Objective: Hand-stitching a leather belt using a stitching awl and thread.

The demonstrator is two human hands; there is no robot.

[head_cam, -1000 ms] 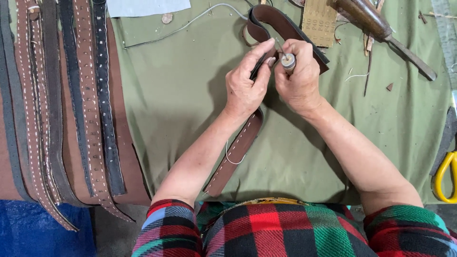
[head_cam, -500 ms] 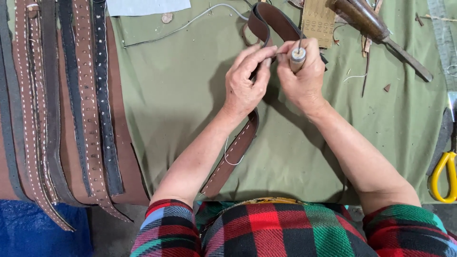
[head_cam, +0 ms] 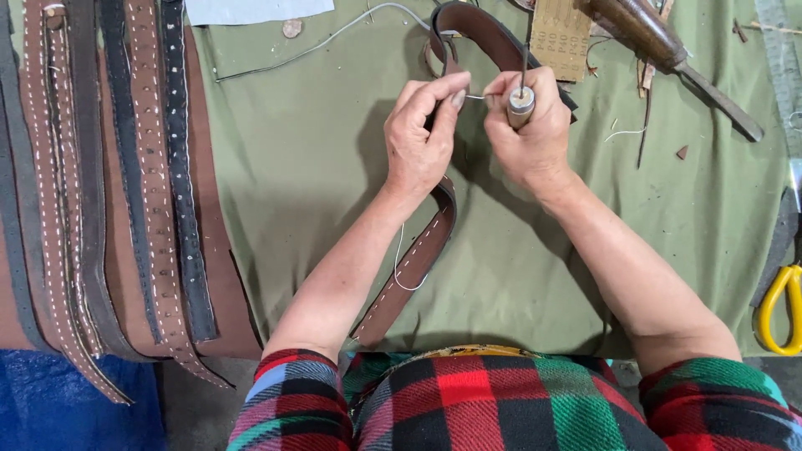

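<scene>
Hands (head_cam: 426, 138) (head_cam: 535, 138) stitching brown belt (head_cam: 409, 267); tan sandpaper sheet (head_cam: 558, 35) beyond.

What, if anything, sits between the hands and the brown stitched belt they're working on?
Nothing visible does. The left hand and right hand are both right at the brown stitched leather belt. The right hand grips a wooden-handled awl, and the left pinches a thin white thread beside its tip.

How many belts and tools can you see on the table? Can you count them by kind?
Leather belts lying at the left: 6, as far as I can tell
Brown belt being stitched: 1
Awl in the right hand: 1
Wooden-handled tool: 1
Yellow-handled scissors: 1
Total: 10
</scene>
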